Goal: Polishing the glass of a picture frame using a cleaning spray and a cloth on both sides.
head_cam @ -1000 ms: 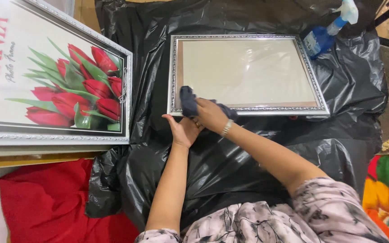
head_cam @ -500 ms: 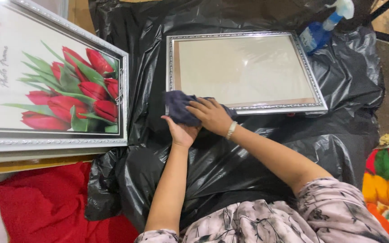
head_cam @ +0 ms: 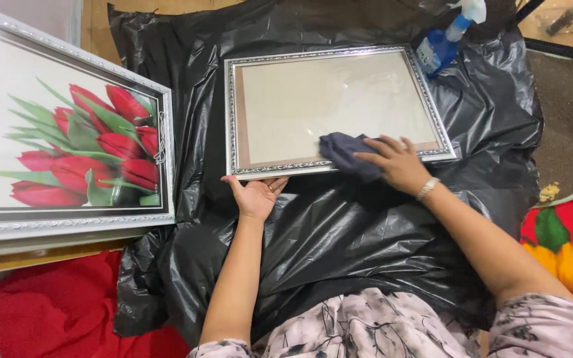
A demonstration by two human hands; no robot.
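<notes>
On the black plastic sheet [head_cam: 339, 232]: a silver frame [head_cam: 334, 109] lies flat, glass up, its near edge facing the person.
Frame: ornate silver border around a pale, empty pane; it rests wholly on the sheet.
Left hand [head_cam: 256, 195]: palm up and fingers curled loosely under the frame's near edge by its left corner, steadying it; not clenched.
Right hand [head_cam: 396, 162]: flat, fingers spread, pressing a dark cloth [head_cam: 346, 151] onto the glass close to the frame's near rail; a bracelet sits at the wrist.
Cloth: bunched, lying partly on the pane and partly over the rail, under the fingertips.
Spray bottle [head_cam: 447, 36]: blue, lying on the sheet just beyond the frame's far right corner.
Tulip picture [head_cam: 67, 142]: a second silver-framed print of red tulips, to the left, well apart from both hands.
</notes>
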